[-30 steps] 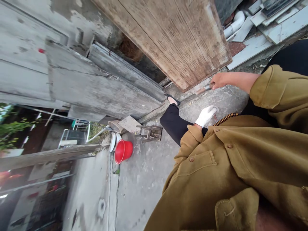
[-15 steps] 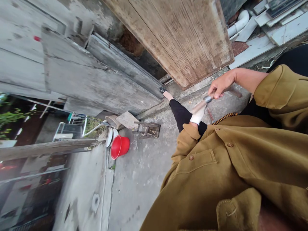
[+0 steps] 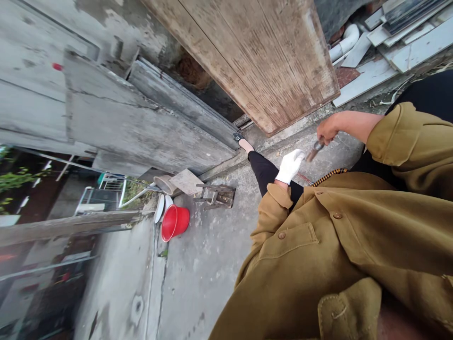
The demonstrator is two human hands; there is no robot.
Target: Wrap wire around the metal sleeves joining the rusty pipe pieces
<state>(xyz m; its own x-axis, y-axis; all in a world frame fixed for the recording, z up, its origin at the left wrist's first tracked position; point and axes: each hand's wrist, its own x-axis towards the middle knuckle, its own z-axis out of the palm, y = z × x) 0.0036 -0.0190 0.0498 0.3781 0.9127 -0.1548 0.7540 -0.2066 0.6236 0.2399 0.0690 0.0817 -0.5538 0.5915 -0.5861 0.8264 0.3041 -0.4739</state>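
Note:
A white work glove covers my left hand point(image 3: 290, 165), which is curled in front of my knee; what is in its fingers, if anything, is hidden. A thin reddish rod point(image 3: 303, 178) shows just below the glove. My bare right hand point(image 3: 328, 129) is wrapped around a short, brown tool point(image 3: 314, 150) with a greyish metal band. The tool's end is motion-blurred and points down toward the glove, a small gap apart; its exact kind cannot be made out.
A large wooden panel point(image 3: 255, 61) leans ahead, beside grey boards point(image 3: 141, 123). White slabs point(image 3: 382, 78) and a white pipe point(image 3: 345, 45) lie at upper right. A small wooden stool point(image 3: 221, 196) and red bucket point(image 3: 176, 222) stand left. An orange-black striped cord point(image 3: 329, 175) hangs near my waist.
My right hand has moved slightly right and down, drawing the tool back off the glove, which it overlapped before. My left hand stays in nearly the same place.

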